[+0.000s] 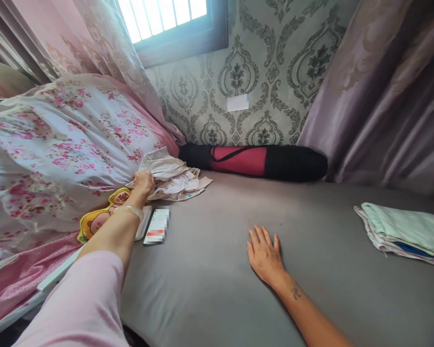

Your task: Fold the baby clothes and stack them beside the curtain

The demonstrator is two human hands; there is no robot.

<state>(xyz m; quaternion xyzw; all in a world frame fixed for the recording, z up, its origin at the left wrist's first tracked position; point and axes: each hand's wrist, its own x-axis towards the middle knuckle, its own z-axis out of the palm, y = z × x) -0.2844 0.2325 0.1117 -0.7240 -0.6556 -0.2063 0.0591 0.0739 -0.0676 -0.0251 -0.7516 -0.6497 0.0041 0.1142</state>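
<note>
My left hand (pixel 143 184) reaches to the far left of the bed and is closed on a crumpled pale garment (pixel 179 179) with small prints. Its fingertips are partly hidden by the cloth. Flat on the grey sheet (pixel 217 270) rests my right hand (pixel 266 256), fingers spread, holding nothing. Below my left wrist lies a phone-like white item (pixel 157 226), its surface blurred. A yellow cartoon cushion (pixel 94 222) is partly covered by my left forearm.
A black and red rolled bag (pixel 246 161) lies along the patterned wall. Folded cloths (pixel 407 231) are stacked at the right edge. Floral bedding (pixel 72 135) is heaped on the left, and curtains (pixel 379 86) hang on both sides of the window (pixel 166 19).
</note>
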